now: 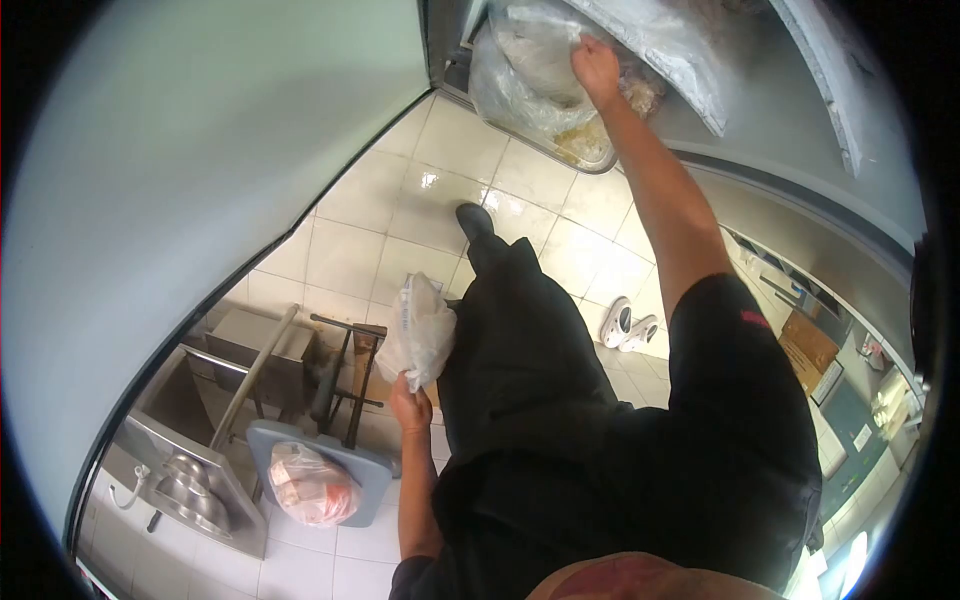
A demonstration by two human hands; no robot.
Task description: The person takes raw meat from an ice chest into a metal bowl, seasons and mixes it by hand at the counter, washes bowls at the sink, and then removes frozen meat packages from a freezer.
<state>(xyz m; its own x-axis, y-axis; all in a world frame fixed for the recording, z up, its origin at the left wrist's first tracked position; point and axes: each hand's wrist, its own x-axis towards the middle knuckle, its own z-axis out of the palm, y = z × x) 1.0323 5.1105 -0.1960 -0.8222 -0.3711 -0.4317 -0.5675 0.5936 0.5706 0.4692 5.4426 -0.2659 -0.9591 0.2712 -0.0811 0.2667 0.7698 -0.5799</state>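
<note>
My left hand (410, 402) is closed around the gathered neck of a white plastic bag (418, 330), which bulges with contents I cannot make out. The bag is beside my dark-clothed leg, above the floor. Stretched far forward, my right hand (597, 68) is closed on clear plastic sheeting (530, 75). That sheeting lies over a tray (598, 165) in an open cabinet with frosty shelf edges. Some yellowish-brown matter shows at the tray's near corner, and its other contents are hidden under the plastic.
A large pale door (250, 130) stands along the left. Below it, a blue-grey stool (375, 480) carries another filled plastic bag (315, 485), beside a metal sink unit (190, 440). White clogs (628, 325) sit on the tiled floor (450, 140), which has wet-looking shiny spots.
</note>
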